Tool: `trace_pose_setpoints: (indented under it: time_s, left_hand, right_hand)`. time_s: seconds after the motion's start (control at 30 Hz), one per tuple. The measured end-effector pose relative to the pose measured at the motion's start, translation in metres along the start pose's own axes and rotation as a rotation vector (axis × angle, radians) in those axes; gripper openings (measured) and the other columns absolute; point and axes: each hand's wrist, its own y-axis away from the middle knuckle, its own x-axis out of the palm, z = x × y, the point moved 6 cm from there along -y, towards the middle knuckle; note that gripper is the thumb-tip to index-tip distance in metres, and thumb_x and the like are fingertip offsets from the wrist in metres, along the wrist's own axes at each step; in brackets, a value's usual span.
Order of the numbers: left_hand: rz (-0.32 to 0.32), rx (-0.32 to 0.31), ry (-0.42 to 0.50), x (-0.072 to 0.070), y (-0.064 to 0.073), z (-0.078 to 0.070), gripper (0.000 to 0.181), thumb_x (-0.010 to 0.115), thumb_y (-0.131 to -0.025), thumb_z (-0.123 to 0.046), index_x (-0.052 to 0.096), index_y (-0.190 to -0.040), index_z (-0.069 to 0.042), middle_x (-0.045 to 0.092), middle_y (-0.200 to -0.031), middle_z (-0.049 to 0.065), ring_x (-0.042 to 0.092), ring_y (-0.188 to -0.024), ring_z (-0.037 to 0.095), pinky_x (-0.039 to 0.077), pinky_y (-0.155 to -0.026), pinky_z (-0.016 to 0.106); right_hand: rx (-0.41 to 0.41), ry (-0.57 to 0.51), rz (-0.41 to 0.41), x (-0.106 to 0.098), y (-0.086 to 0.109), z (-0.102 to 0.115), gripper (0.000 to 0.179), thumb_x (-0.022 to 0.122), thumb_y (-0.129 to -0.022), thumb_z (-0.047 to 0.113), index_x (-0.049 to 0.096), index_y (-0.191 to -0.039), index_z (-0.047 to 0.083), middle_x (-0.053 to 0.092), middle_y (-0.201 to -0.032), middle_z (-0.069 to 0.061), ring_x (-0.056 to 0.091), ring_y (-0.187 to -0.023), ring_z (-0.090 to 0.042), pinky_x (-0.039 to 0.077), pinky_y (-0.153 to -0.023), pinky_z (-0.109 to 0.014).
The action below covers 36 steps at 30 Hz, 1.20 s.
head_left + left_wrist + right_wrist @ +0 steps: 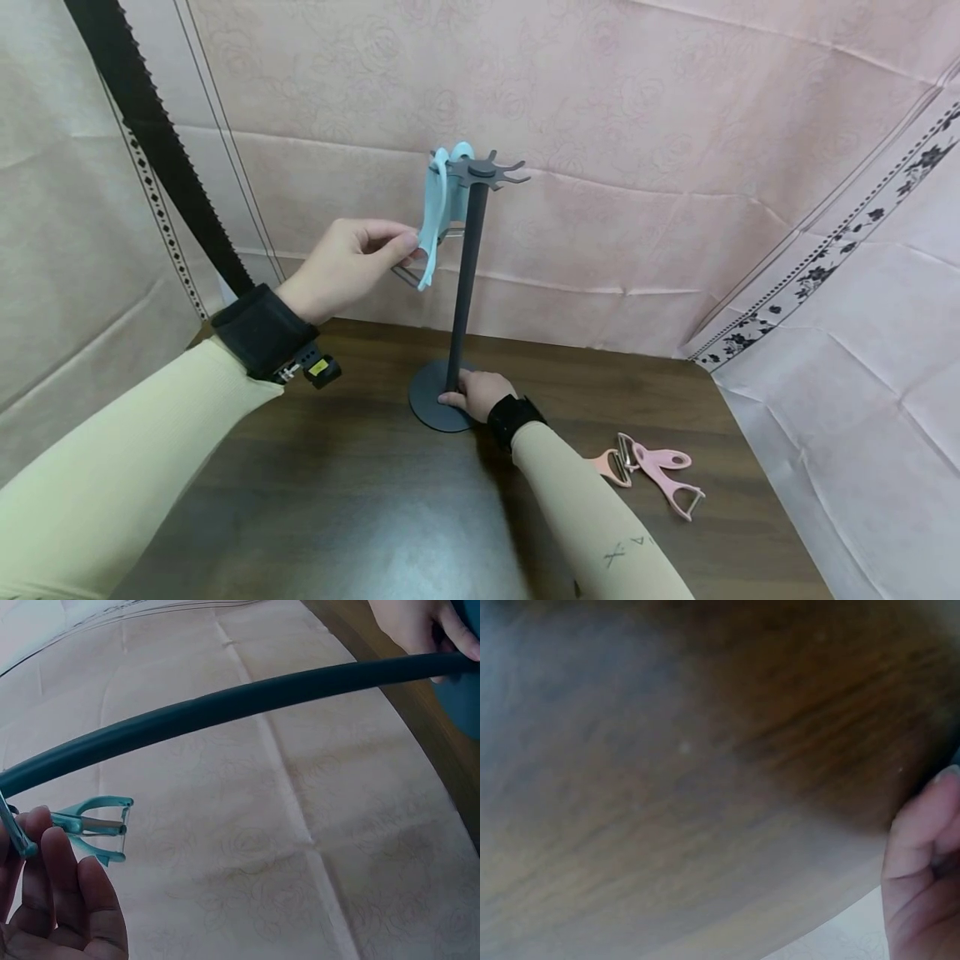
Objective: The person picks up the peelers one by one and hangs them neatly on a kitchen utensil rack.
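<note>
A dark grey stand [468, 275] rises from a round base on the table, with a ring of hooks [482, 171] at its top. Two light blue peelers hang side by side from the left hooks. My left hand [348, 262] pinches the lower end of the nearer blue peeler [433, 217] between thumb and fingers. Just beyond those fingers, the left wrist view shows the other blue peeler [105, 802] with its blade end outward. Low on the stand, my right hand [483, 393] grips the foot of the pole, its thumb over the base [430, 402].
Right of my right forearm lie a pink peeler [660, 468] and an orange peeler [611, 468], the orange one partly hidden by the sleeve. A patterned cloth [600, 250] hangs behind the wooden table [337, 492]. One black strap [161, 133] slants down at the upper left.
</note>
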Motion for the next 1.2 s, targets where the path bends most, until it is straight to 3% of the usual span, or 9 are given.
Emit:
trace_pose_setpoints:
  time_s: [0.5,0.7,0.8,0.93,1.2]
  left_hand:
    - [-0.002,-0.040,-0.246,-0.024,0.027,0.024,0.036,0.053,-0.098,-0.041,0.071,-0.116,-0.014,0.068,-0.110,0.003,0.059,-0.097,0.018,0.045,-0.080,0.039]
    - [-0.008,-0.079,-0.362,-0.038,0.040,0.050,0.038,0.052,-0.097,-0.046,0.072,-0.111,-0.016,0.068,-0.104,0.001,0.053,-0.082,0.018,0.043,-0.071,0.035]
    - [0.006,-0.093,-0.424,-0.044,0.049,0.065,0.037,0.053,-0.098,-0.042,0.072,-0.111,-0.013,0.068,-0.105,0.004,0.056,-0.084,0.018,0.044,-0.075,0.038]
    - [0.084,-0.108,-0.521,-0.052,0.063,0.089,0.035,0.053,-0.099,-0.036,0.071,-0.110,-0.008,0.069,-0.103,0.008,0.061,-0.090,0.021,0.047,-0.079,0.046]
    - [0.371,-0.226,-0.663,-0.061,0.101,0.159,0.026,0.066,-0.092,-0.031,0.072,-0.099,-0.006,0.069,-0.090,0.001,0.063,-0.079,0.015,0.050,-0.072,0.044]
  right_hand:
    - [-0.026,0.014,-0.043,0.008,-0.004,-0.004,0.038,0.052,-0.088,0.063,0.056,-0.087,0.024,0.055,-0.061,0.012,0.051,-0.056,-0.008,0.041,-0.052,-0.026]
    - [-0.025,0.015,-0.047,0.007,-0.004,-0.005,0.039,0.052,-0.088,0.064,0.057,-0.087,0.024,0.054,-0.061,0.011,0.051,-0.056,-0.008,0.042,-0.053,-0.026]
    - [-0.024,0.010,-0.043,0.007,-0.004,-0.005,0.039,0.052,-0.088,0.063,0.057,-0.089,0.025,0.054,-0.061,0.011,0.051,-0.056,-0.008,0.042,-0.053,-0.026]
    - [-0.026,0.009,-0.038,0.008,-0.005,-0.005,0.039,0.051,-0.088,0.064,0.058,-0.090,0.025,0.055,-0.062,0.012,0.051,-0.057,-0.007,0.042,-0.054,-0.026]
    - [-0.029,0.000,-0.059,0.010,-0.006,-0.007,0.039,0.052,-0.088,0.064,0.058,-0.089,0.025,0.054,-0.062,0.012,0.051,-0.056,-0.008,0.042,-0.053,-0.026]
